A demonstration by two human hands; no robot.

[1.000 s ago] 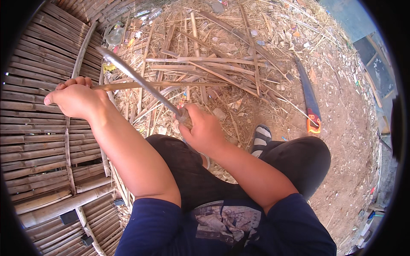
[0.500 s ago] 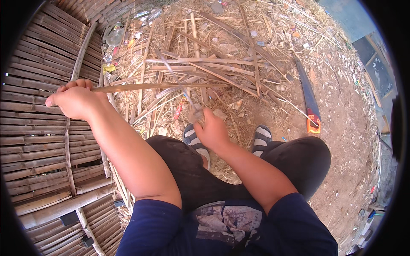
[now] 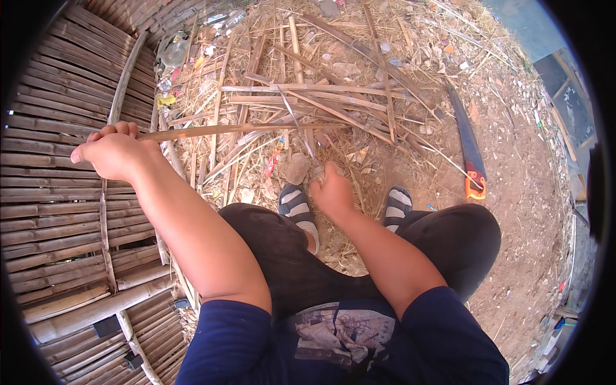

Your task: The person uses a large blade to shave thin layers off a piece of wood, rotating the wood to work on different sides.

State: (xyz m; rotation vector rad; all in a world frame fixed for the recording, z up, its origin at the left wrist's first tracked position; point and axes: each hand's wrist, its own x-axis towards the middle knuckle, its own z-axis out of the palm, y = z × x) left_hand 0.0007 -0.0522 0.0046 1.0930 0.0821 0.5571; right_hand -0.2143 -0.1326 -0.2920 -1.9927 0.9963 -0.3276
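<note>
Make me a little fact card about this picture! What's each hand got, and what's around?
Left hand: gripping a thin strip
Right hand: holding a long-bladed tool
Blade touching strip: can't tell
Saw: lying on the right
Left side: slatted bamboo panel
Ahead: loose strips
Feet: sandals

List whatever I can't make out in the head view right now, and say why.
All in the head view:
- Near end of the bamboo strip: hidden by the left hand.
- Most of the tool's handle: covered by the right hand.
- Cutting edge of its blade: too thin and blurred.
- Back of the right sandal: behind the right leg.
</note>
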